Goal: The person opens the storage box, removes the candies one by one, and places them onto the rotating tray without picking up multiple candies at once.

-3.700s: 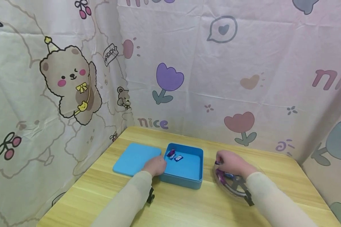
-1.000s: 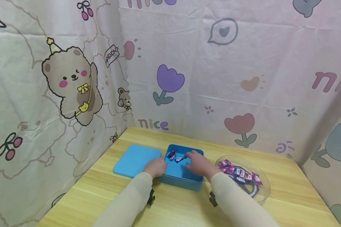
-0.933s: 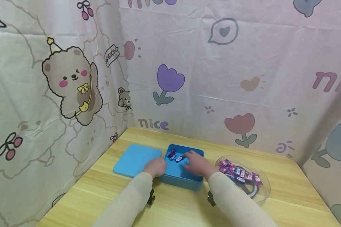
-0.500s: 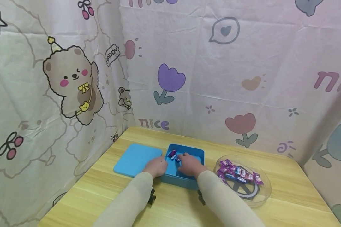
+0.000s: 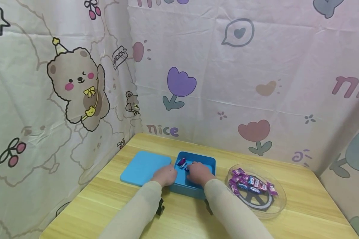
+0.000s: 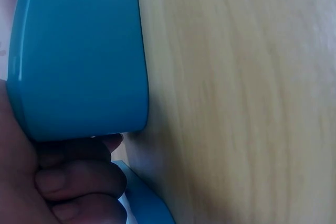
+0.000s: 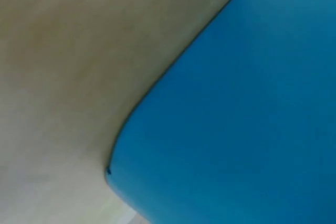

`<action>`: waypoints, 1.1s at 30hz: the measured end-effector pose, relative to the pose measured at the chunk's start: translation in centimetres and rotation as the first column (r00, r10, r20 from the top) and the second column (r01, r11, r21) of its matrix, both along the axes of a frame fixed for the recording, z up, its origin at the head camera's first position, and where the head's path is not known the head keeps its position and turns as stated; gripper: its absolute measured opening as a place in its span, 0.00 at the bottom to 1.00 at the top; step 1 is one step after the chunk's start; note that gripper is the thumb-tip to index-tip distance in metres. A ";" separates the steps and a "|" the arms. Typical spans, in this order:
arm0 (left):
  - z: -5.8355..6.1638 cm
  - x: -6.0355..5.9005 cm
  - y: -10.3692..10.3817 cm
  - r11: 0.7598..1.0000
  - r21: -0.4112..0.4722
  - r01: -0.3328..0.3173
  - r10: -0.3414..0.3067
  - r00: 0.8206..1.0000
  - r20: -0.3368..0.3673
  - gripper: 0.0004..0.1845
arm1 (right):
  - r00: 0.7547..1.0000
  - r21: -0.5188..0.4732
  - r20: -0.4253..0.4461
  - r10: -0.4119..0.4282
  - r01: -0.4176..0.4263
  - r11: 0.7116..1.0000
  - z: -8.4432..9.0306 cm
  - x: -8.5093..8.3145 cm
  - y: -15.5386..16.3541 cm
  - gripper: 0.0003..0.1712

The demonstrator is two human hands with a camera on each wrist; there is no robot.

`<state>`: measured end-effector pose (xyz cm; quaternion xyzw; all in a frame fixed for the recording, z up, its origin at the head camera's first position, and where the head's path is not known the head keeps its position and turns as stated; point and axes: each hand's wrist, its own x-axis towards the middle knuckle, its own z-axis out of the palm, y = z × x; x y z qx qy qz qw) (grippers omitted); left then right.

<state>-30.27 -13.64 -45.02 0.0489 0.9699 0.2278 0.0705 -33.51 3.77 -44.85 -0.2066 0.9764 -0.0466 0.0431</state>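
Observation:
A blue box (image 5: 185, 190) stands on the table with its top off. My left hand (image 5: 166, 175) grips its left wall at the rim; in the left wrist view, curled fingers (image 6: 81, 178) lie against the outside of the box (image 6: 81, 51). My right hand (image 5: 198, 173) reaches inside with bent fingers, pinching a blue-and-white wrapped candy (image 5: 187, 168) that is mostly hidden by the fingertips. Beside it on the box floor lie a purple candy (image 5: 182, 161) and a blue-and-white one (image 5: 182, 165). In the right wrist view only the box wall (image 7: 226, 129) and table show.
A flat blue lid (image 5: 143, 168) lies left of the box, partly behind the left hand. To the right stands a clear round bowl (image 5: 280, 202) holding several purple, blue and red wrapped candies (image 5: 254, 182). Printed cloth (image 5: 215, 66) hangs behind the table.
Earlier the right hand was in the bowl; it then came over to the box. In the last second it moved left and down onto the candy. The left hand stays at the box wall.

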 end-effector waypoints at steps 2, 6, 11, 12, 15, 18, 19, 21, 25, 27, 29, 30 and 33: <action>0.0 0.0 0.0 1.000 0.000 0.000 0.000 1.000 -0.001 0.18 | 1.000 -0.009 -0.003 0.009 -0.009 1.000 0.0 0.1 0.1 0.22; 0.3 0.2 0.1 1.000 -0.005 0.004 -0.004 1.000 0.005 0.17 | 1.000 -0.044 0.001 0.020 -0.020 0.999 -0.1 0.1 0.3 0.21; 0.6 0.4 0.1 1.000 -0.004 0.002 -0.002 1.000 0.012 0.17 | 1.000 -0.095 0.019 0.014 -0.012 0.995 -0.1 0.2 0.8 0.18; 0.6 0.4 0.1 1.000 -0.004 -0.001 0.001 1.000 0.012 0.17 | 1.000 -0.103 0.020 0.011 -0.009 0.995 -0.1 0.2 0.9 0.17; 0.5 0.4 0.1 1.000 0.002 -0.014 0.014 1.000 0.011 0.17 | 1.000 -0.122 0.011 0.006 -0.005 0.992 -0.1 0.4 1.2 0.14; 0.4 0.4 0.1 1.000 0.005 -0.025 0.025 1.000 0.018 0.17 | 1.000 -0.125 -0.017 0.014 -0.016 0.992 0.0 0.6 1.4 0.11; 0.3 0.4 0.1 1.000 0.005 -0.025 0.025 1.000 0.017 0.17 | 0.999 -0.119 -0.029 0.017 -0.021 0.993 0.0 0.6 1.5 0.10; 0.2 0.3 0.1 1.000 0.002 -0.023 0.023 1.000 0.016 0.17 | 0.999 -0.114 -0.050 0.022 -0.028 0.993 0.0 0.7 1.7 0.07; 0.2 0.3 0.2 1.000 -0.003 -0.014 0.014 1.000 0.010 0.17 | 0.999 -0.124 -0.047 0.023 -0.028 0.992 0.0 1.0 2.1 0.05; 0.2 0.3 0.2 1.000 0.000 -0.011 0.011 1.000 0.007 0.18 | 1.000 -0.136 -0.023 0.016 -0.019 0.990 0.0 1.1 2.4 0.04; 0.2 0.4 0.2 1.000 0.005 -0.006 0.006 1.000 0.001 0.18 | 1.000 -0.140 0.000 0.017 -0.017 0.990 0.1 1.2 2.6 0.03; 0.2 0.4 0.3 1.000 0.006 -0.002 0.002 1.000 -0.001 0.18 | 1.000 -0.145 0.014 0.020 -0.018 0.989 0.1 1.2 2.7 0.02; 0.2 0.7 0.3 1.000 0.006 0.007 -0.007 1.000 -0.007 0.19 | 0.998 -0.154 0.049 0.024 -0.016 0.988 -0.1 1.2 2.9 0.02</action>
